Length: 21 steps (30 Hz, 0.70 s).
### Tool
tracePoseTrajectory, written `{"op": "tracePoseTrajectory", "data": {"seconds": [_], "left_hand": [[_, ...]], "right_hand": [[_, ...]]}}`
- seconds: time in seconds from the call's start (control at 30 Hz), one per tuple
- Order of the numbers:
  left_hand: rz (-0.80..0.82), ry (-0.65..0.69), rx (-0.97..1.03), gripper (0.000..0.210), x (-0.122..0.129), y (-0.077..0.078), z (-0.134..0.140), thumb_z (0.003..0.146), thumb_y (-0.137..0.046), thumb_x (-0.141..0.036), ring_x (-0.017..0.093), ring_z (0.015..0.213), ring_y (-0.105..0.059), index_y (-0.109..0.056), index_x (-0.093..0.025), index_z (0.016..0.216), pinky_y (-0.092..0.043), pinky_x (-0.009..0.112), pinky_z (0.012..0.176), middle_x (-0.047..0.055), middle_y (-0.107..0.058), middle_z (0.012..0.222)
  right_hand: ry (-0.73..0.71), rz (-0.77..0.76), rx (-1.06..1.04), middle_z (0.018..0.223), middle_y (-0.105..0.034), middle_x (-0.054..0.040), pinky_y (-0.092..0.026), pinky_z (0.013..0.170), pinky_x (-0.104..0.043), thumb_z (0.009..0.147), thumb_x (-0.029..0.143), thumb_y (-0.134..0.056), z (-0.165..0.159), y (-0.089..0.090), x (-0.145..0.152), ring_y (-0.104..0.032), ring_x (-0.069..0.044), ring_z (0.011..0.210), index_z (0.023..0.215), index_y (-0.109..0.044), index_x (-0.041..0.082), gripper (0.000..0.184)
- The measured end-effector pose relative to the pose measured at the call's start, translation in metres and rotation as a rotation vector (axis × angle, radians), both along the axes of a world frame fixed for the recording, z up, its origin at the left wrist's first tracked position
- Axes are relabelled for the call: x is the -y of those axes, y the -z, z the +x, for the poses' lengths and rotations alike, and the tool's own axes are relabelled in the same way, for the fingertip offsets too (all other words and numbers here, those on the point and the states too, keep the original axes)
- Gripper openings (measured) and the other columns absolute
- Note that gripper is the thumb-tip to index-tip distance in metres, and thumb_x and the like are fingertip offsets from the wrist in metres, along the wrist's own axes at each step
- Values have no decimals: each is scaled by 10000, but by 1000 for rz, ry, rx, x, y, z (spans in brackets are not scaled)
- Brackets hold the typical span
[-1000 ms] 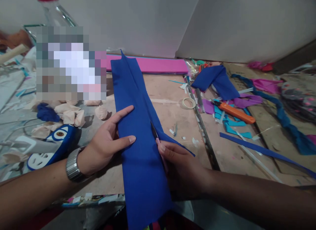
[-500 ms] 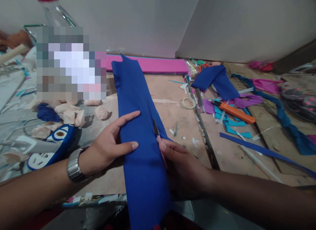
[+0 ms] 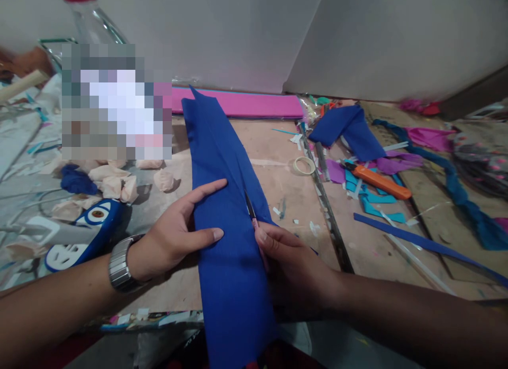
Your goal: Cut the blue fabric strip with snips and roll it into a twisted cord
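Note:
A long folded strip of blue crepe paper (image 3: 228, 252) runs from the table's front edge toward the back. My left hand (image 3: 180, 229) holds its left side, thumb and forefinger lying apart on top; the other fingers are mostly hidden. In my right hand (image 3: 288, 255) is a pair of scissors (image 3: 252, 213) with pinkish handles. The dark blade lies in a slit along the paper's right part, and a narrow strip is parting from the main piece above it. The lower blade and most of my right fingers are out of sight.
Right of the paper lie a tape roll (image 3: 304, 166), an orange cutter (image 3: 381, 182), a blue strip (image 3: 420, 239) and folded blue paper (image 3: 337, 125). Pink paper (image 3: 254, 103) lies behind. Cream paper puffs (image 3: 113, 181) and a blue-and-white glue gun (image 3: 85, 234) are at left.
The upper part of the narrow strip has shifted slightly and the slit shows wider. Both hands keep nearly the same place, with the scissors still in the paper.

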<state>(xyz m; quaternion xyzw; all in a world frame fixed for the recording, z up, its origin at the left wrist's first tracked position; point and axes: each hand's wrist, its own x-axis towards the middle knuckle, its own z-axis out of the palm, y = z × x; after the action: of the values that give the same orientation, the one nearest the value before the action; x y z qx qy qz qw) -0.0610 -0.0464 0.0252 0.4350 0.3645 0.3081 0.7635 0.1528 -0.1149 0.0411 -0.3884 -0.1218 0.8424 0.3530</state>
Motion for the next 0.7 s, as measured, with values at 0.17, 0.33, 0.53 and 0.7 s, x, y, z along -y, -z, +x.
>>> {"op": "tracePoseTrajectory", "data": {"seconds": [0.17, 0.33, 0.53, 0.7], "left_hand": [[15, 0, 8, 861, 0, 0, 0, 791, -858, -212, 258, 1068, -728, -479, -314, 1557, -641, 331, 864, 115, -677, 1383], [16, 14, 15, 866, 0, 1, -1, 808, -846, -219, 271, 1071, -729, -452, -318, 1573, -643, 354, 875, 120, -688, 1361], [9, 25, 44, 867, -1, 3, -2, 825, -832, -197, 255, 1068, -726, -429, -328, 1581, -640, 339, 874, 118, -698, 1339], [12, 16, 45, 872, -1, 1, -2, 821, -835, -188, 257, 1063, -728, -428, -306, 1583, -646, 343, 867, 125, -693, 1341]], "right_hand": [[9, 21, -47, 626, -533, 76, -422, 507, -190, 894, 480, -771, -1, 0, 0, -486, -72, 497, 930, -605, 207, 321], [3, 40, -74, 567, -483, 84, -343, 446, -178, 933, 469, -731, -1, 1, 0, -431, -68, 448, 827, -548, 212, 333], [25, 22, -58, 583, -500, 89, -382, 481, -193, 904, 463, -767, -2, 0, 0, -446, -72, 466, 902, -580, 216, 311], [13, 19, -44, 575, -483, 92, -365, 468, -184, 911, 457, -761, -3, -2, -2, -432, -68, 459, 877, -544, 215, 326]]}}
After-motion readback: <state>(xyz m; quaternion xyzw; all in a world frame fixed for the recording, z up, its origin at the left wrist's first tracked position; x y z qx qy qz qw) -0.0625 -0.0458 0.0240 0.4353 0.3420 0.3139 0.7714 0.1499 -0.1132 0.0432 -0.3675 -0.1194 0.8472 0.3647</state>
